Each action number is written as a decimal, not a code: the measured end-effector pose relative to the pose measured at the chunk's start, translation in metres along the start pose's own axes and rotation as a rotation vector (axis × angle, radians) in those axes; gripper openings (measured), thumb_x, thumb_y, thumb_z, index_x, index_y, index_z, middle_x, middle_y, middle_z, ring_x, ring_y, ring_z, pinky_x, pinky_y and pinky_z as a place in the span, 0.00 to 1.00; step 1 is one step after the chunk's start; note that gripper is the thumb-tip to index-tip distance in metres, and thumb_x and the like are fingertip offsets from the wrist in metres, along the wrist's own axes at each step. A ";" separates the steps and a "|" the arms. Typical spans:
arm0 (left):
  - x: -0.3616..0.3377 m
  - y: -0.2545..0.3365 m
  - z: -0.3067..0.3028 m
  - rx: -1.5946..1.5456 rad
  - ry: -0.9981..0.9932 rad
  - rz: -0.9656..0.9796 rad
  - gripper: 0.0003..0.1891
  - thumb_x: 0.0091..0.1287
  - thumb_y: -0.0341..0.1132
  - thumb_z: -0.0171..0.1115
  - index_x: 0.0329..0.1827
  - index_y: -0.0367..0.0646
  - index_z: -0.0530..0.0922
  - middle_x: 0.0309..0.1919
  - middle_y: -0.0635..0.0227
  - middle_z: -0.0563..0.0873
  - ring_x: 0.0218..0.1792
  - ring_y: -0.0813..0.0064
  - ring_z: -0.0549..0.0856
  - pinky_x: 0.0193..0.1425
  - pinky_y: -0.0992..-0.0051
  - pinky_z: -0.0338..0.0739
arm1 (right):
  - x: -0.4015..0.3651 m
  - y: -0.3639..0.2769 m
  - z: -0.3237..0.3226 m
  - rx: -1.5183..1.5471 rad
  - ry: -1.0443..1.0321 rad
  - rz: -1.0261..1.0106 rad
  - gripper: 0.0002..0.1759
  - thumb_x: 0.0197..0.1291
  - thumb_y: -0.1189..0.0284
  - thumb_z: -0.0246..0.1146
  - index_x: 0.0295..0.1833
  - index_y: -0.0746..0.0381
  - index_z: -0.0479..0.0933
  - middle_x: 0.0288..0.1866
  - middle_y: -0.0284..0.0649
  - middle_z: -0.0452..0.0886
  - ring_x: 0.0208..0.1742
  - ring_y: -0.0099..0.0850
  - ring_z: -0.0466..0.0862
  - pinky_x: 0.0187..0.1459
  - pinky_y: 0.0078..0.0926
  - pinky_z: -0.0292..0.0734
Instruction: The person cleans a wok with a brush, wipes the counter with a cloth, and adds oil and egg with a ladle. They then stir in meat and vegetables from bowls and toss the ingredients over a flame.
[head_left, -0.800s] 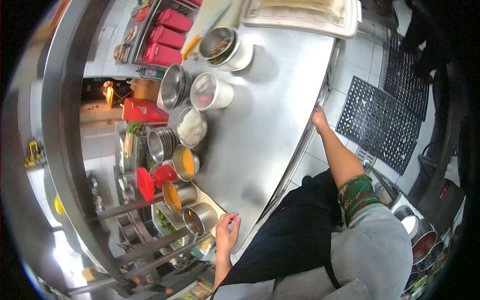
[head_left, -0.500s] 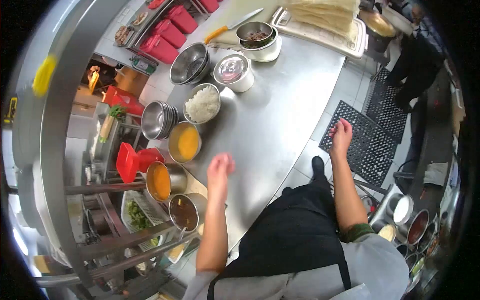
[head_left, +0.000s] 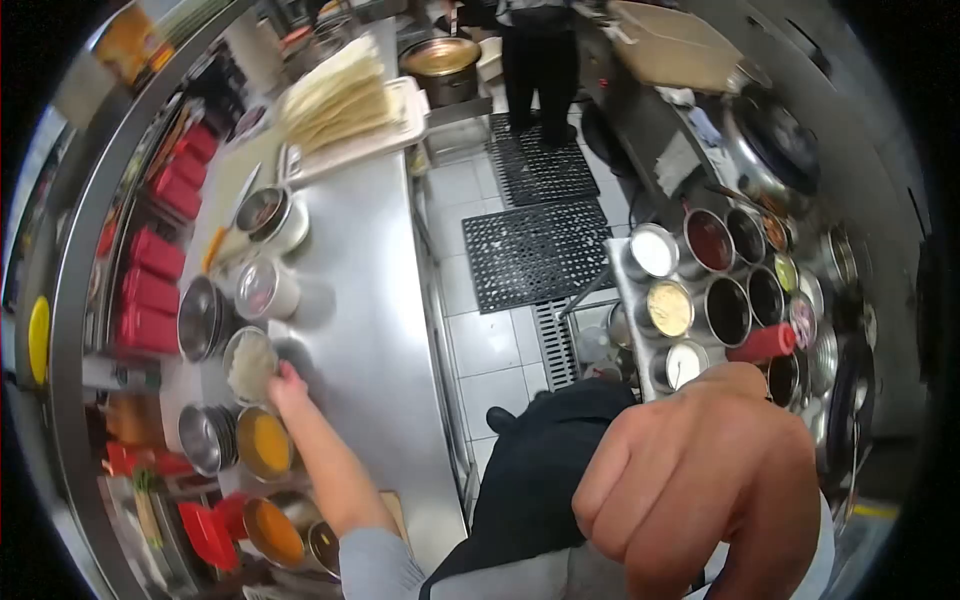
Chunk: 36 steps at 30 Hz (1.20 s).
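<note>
My left hand [head_left: 288, 386] reaches over the left counter, its fingers closed at the near right rim of a metal bowl of white rice [head_left: 250, 367]. Close to the camera, my right hand [head_left: 700, 480] is raised in a loose fist, knuckles up; nothing shows in it, though its palm side is hidden. Just below the rice stands a bowl of yellow liquid [head_left: 268, 444]. Nearer to me is a pot of orange sauce [head_left: 279, 530]. Above the rice is a white lidded container [head_left: 266, 288], with empty metal bowls [head_left: 203, 318] to its left.
A knife [head_left: 228, 222] lies at the counter's far left, near a tray [head_left: 400, 112] of stacked pale sheets. To my right, a rack holds several sauce pots [head_left: 710, 240] and a red squeeze bottle [head_left: 765, 343]. Black mats [head_left: 540, 245] cover the floor ahead, where another person [head_left: 540, 70] stands.
My view has swung right. My left hand has moved forward to the rice bowl. The right hand has come up close to the camera and curled into a fist.
</note>
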<state>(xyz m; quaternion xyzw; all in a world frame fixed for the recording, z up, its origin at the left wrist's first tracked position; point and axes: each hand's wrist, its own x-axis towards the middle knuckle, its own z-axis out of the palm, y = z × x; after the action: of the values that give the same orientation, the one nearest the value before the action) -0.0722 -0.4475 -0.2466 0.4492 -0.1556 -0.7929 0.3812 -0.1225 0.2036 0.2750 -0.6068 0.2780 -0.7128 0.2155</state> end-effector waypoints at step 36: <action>-0.512 -0.122 -0.098 1.031 -0.569 0.450 0.18 0.76 0.37 0.58 0.58 0.30 0.78 0.49 0.55 0.86 0.49 0.65 0.84 0.57 0.66 0.82 | -0.486 -0.302 0.224 -1.012 1.190 0.505 0.14 0.65 0.68 0.70 0.52 0.63 0.80 0.35 0.33 0.82 0.35 0.20 0.80 0.38 0.22 0.75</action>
<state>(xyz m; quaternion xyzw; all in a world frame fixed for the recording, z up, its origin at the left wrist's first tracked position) 0.1092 0.0231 -0.0685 0.3029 -0.7039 -0.6048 0.2168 0.1906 0.7140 0.1366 -0.0701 0.7619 -0.6338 -0.1136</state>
